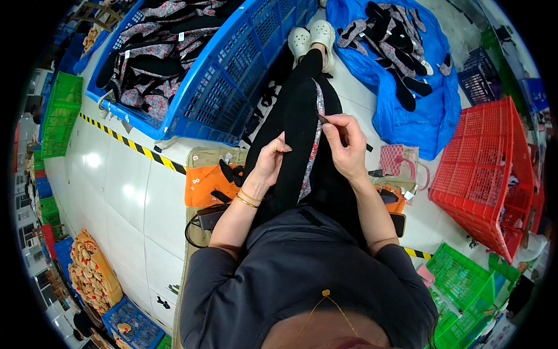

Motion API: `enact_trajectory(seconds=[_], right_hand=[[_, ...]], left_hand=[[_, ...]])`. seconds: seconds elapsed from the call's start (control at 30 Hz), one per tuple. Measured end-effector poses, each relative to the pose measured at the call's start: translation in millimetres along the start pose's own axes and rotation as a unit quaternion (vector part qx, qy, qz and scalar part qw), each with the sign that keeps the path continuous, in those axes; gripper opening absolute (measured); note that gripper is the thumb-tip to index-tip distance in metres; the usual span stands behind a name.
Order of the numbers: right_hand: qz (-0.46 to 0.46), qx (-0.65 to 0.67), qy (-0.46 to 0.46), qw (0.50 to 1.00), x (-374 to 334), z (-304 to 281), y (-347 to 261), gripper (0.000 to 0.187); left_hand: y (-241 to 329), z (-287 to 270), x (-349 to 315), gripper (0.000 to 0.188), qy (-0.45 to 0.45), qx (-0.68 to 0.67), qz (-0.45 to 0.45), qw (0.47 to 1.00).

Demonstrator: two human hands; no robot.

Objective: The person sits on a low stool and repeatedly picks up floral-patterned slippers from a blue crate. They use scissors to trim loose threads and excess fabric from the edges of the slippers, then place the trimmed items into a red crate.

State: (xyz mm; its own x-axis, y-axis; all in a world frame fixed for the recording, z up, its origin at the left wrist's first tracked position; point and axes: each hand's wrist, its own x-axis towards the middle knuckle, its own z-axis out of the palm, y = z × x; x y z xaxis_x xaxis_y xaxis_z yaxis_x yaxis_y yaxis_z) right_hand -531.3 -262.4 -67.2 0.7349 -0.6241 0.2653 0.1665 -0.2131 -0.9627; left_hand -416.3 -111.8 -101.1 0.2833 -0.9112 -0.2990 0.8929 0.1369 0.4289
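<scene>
Across my lap lies a long, flat black fabric piece (297, 131) with a grey-and-pink floral strip down its right side. My left hand (270, 160) is closed at its left edge, fingers curled and thumb against the cloth. My right hand (347, 145) pinches the floral edge near its upper part between thumb and fingertips; a small dark bit shows at the fingertips, too small to name. The black cloth blends with my black trousers, so its full outline is hard to make out.
A large blue crate (218, 75) full of similar black-and-floral pieces stands ahead left. More such pieces lie on a blue plastic sheet (427, 125) ahead right. A red crate (471, 180) and green crates (459, 273) stand right; orange cloths (203, 185) lie beside my legs.
</scene>
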Motion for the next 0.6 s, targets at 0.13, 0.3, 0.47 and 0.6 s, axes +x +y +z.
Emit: enact_trajectory(seconds=[0.13,0.3,0.47,0.6], right_hand=[[0.089,0.205,0.081,0.971,10,-5,4,0.014],[0.061,0.148,0.023,0.987,7,0,3,0.036],[0.227,-0.026,-0.010,0.974,8,0,11,0.047],[0.257,0.173,0.179,0.934,71,-65,40,0.036]], left_hand=[[-3,-7,2,0.053,0.016,-0.014,-0.003,1.000],[6,2,-6,0.054,0.007,0.054,0.014,0.998],[16,11,-31,0.072,-0.027,0.386,-0.005,0.922],[114,37,-41,0.064,-0.004,0.666,0.217,0.714]])
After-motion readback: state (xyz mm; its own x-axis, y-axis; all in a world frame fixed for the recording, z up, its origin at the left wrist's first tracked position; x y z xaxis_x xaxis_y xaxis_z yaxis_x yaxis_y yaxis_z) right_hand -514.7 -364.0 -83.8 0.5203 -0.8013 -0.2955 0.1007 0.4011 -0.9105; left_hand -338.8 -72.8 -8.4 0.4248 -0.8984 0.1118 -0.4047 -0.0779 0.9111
